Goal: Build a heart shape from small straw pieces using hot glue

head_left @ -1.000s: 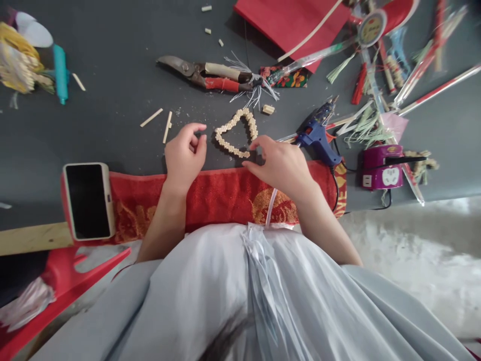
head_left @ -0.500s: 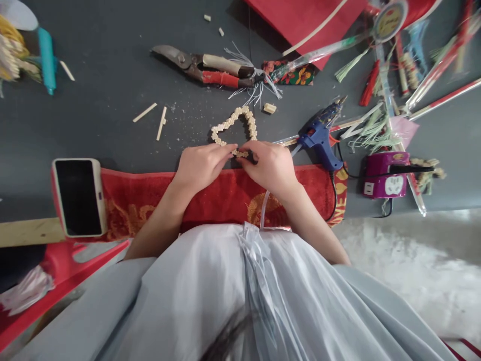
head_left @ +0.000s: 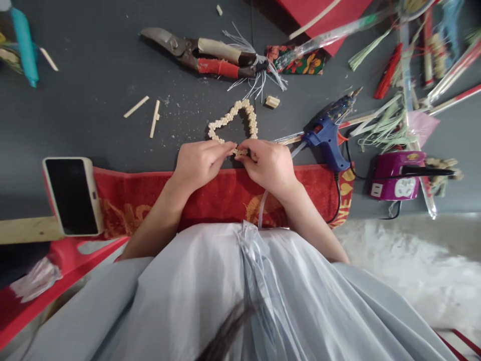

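A cream-coloured braided straw loop (head_left: 226, 120) stands out from my fingers over the grey table, bent into a pointed, heart-like outline. Its near side is pinched by both hands, whose fingertips almost meet there. My left hand (head_left: 201, 159) grips the loop between thumb and forefinger. On the other side, my right hand (head_left: 271, 163) pinches it the same way, fingers curled. The fingers cover part of the near edge, so any join there is hidden. Beneath my wrists lies a red towel (head_left: 210, 200) along the table's front edge.
Pruning shears (head_left: 203, 56) lie beyond the loop. A blue hot glue gun (head_left: 326, 138) rests right of my right hand, its cord running past a purple power socket (head_left: 396, 175). A phone (head_left: 73, 195) sits at left. Short sticks (head_left: 154, 119), tassels and plastic-wrapped rods are scattered around.
The view has shifted slightly, so objects on the table sit a little differently in the picture. Both hands keep their pinch on the straw loop, with barely any movement.
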Available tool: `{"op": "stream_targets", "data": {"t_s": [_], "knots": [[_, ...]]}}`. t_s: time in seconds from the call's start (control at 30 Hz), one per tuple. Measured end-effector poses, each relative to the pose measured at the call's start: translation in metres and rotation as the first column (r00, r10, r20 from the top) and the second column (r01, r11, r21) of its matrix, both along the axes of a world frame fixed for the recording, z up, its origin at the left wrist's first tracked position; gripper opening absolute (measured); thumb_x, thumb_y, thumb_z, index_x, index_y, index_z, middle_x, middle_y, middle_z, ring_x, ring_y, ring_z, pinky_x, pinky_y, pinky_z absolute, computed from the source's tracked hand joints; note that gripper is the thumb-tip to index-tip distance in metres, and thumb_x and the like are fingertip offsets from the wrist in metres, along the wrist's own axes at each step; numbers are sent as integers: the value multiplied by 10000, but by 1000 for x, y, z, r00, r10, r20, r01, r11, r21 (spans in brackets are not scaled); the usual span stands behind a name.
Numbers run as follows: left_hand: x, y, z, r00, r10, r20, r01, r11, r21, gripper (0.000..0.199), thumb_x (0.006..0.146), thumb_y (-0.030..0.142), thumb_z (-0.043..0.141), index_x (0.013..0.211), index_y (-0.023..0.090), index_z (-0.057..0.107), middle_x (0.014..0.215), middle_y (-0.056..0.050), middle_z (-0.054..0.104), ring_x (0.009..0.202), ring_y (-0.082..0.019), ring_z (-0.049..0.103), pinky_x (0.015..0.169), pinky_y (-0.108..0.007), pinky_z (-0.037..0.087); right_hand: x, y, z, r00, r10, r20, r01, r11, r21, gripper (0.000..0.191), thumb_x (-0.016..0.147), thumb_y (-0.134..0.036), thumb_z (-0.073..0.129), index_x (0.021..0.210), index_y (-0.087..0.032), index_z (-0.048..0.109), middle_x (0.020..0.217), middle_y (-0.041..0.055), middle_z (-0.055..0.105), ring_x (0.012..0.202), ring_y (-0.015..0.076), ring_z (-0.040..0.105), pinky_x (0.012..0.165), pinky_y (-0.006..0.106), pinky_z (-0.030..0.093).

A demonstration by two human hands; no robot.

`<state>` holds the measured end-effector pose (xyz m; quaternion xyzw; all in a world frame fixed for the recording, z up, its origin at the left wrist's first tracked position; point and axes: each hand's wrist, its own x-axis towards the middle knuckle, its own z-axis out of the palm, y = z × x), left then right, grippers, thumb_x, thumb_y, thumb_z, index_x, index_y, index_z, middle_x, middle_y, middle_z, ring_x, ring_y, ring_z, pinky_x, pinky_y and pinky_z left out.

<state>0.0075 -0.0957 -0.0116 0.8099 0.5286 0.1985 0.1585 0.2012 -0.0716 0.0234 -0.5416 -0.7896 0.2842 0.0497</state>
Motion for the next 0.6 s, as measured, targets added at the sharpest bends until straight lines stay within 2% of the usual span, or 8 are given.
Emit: {"op": "stream_targets", "data": {"t_s": [0.17, 0.4, 0.53, 0.6], "knots": [[1, 1, 0, 1000, 10, 8, -9, 1000, -11, 376, 1028, 389, 416, 1136, 256, 751, 945, -29, 796, 829, -165, 741, 680, -262, 499, 0, 0, -2, 1000, -16, -12, 16, 1000, -8, 250, 905, -297, 546, 1035, -199, 736, 815, 39, 714, 753, 186, 629, 640, 271, 347], [1, 2, 0, 999, -4, 48, 4, 1000, 10, 342, 1025, 378, 453, 1116, 242, 753, 999, -22, 800, 880, -168, 756, 708, -256, 516, 0, 0, 1, 1000, -28, -3, 28, 999, -21, 215, 893, -290, 602, 1023, -204, 750, 815, 33, 723, 719, 177, 619, 636, 268, 338], [1, 2, 2, 998, -13, 62, 12, 1000, 16, 302, 1017, 341, 484, 1125, 235, 746, 1018, -23, 798, 905, -160, 758, 737, -246, 523, 5, -3, 4, 998, -39, 49, 39, 999, 7, 323, 870, -314, 642, 1167, -213, 722, 842, 36, 729, 729, 191, 626, 664, 281, 370], [1, 2, 2, 998, -16, 53, 15, 1000, 16, 307, 1020, 347, 478, 1121, 239, 748, 1021, -23, 798, 908, -160, 759, 742, -247, 526, 7, -4, 5, 997, -55, 56, 54, 998, 22, 326, 879, -329, 633, 1170, -210, 721, 835, 38, 728, 718, 189, 623, 670, 285, 383]]}}
